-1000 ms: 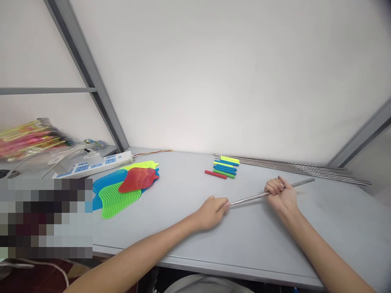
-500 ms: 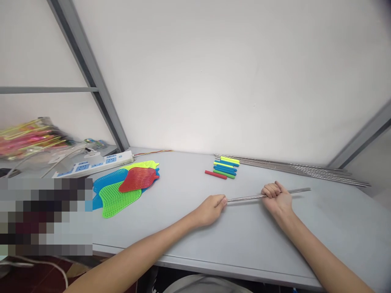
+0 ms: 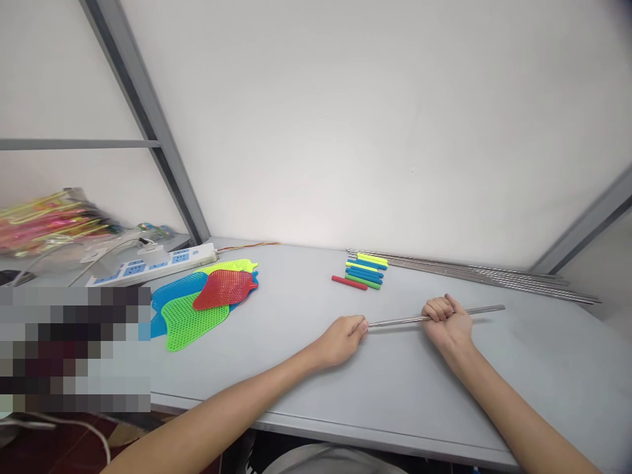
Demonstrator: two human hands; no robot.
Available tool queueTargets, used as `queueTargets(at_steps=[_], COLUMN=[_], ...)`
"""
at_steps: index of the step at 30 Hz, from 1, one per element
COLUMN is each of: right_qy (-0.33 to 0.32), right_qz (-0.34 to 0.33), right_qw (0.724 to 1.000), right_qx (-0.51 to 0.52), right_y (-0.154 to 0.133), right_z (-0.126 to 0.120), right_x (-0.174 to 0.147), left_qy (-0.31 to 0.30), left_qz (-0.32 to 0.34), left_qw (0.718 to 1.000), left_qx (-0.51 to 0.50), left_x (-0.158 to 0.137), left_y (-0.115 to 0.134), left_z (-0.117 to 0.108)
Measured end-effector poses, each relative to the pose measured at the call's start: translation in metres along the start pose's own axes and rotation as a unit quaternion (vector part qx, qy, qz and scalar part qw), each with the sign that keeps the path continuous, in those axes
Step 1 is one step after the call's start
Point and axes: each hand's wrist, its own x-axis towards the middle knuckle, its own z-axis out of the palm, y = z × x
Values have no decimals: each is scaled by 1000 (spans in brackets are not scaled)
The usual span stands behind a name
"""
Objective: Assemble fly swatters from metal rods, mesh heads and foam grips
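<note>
A thin metal rod (image 3: 399,321) is held slightly tilted above the front half of the table. My left hand (image 3: 340,341) closes around its left end, hiding that tip. Farther along, my right hand (image 3: 449,326) wraps its fingers over the rod with the palm turned up, and the right end sticks out past it. Behind my hands lie several short plastic tubes (image 3: 364,273) in yellow, blue and green. A red tube (image 3: 349,283) rests in front of them.
Perforated fly swatter heads overlap on the left: red (image 3: 224,289), green (image 3: 195,324), blue (image 3: 178,289) and yellow (image 3: 236,266). Several metal rods (image 3: 474,271) lie along the wall at right. A power strip (image 3: 162,263) and bagged goods (image 3: 54,220) are farther left.
Both hands keep their grip on the rod in nearly the same place. The view has shifted very slightly; nothing on the table has visibly moved.
</note>
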Motion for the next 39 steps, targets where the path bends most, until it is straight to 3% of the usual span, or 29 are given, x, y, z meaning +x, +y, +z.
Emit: queueTargets(at_steps=[26,39], right_qy=[22,-7], right_qz=[-38,-27], right_qw=[999,998], right_qx=[-15,-52], right_y=[6,4], right_z=[10,9], right_x=[-8,-7], left_qy=[1,-6], left_qz=[29,15], left_qw=[996,998], left_qx=[84,56], left_x=[0,-1], left_y=[2,8], left_z=[2,-2])
